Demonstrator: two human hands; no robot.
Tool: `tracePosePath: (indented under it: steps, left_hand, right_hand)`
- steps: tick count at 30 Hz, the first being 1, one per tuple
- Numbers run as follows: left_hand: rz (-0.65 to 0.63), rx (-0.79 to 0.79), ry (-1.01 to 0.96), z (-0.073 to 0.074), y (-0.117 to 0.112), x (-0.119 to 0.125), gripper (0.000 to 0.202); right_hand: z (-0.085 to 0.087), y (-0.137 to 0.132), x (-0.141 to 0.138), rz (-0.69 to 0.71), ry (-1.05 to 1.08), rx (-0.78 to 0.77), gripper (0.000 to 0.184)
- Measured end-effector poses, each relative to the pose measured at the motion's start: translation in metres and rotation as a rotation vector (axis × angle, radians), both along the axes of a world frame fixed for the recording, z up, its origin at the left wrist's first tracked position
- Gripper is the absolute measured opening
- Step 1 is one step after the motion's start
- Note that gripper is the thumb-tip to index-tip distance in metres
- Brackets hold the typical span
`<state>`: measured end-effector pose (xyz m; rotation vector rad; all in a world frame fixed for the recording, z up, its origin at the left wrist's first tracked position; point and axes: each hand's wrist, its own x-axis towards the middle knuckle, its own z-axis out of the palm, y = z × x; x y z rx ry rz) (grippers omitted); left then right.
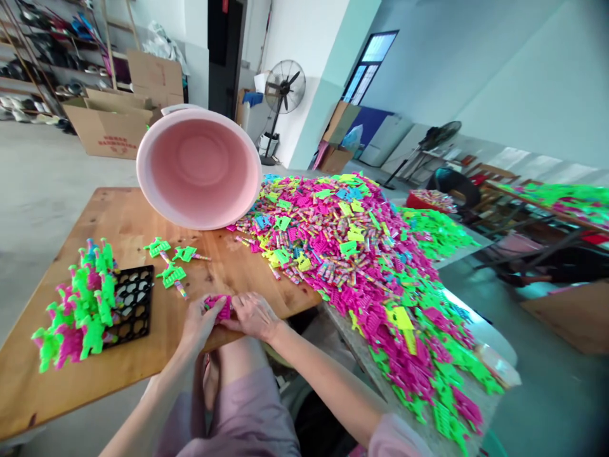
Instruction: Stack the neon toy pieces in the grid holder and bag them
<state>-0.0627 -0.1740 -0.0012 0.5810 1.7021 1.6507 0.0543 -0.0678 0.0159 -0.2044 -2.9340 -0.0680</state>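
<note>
Close to the table's front edge, my left hand is closed round a magenta plastic toy piece. From the other side my right hand pinches the same piece; whatever else lies under its fingers is hidden. A few green toy pieces joined to patterned tubes lie just beyond my hands. To the left, a black tray with round holes carries upright green and magenta animal-shaped toys in its left part, while holes show on its right.
A large pink tub lies on its side at the table's back. Right of it spreads a big heap of magenta, green and yellow pieces and tubes, continuing onto a grey surface. Cardboard boxes and a standing fan are behind.
</note>
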Motion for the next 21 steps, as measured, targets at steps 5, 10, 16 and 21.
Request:
tracePosePath:
  steps: [5, 10, 16, 21]
  left_hand:
    - [0.089, -0.026, 0.148, 0.022, -0.002, -0.017, 0.054]
    - [0.367, -0.126, 0.465, 0.042, 0.004, -0.062, 0.061]
    - [0.452, -0.156, 1.221, 0.026, 0.007, -0.049, 0.052]
    - [0.333, -0.098, 1.411, 0.014, 0.007, -0.015, 0.036]
  right_hand:
    - [0.02, 0.026, 0.007, -0.147, 0.111, -0.009, 0.053]
    - [0.005, 0.065, 0.013, -0.695, 0.179, -0.017, 0.016]
    - [-0.004, 0.098, 0.02, -0.648, 0.407, -0.201, 0.016]
    - [0.01, 0.132, 0.021, -0.769, 0.439, -0.32, 0.008]
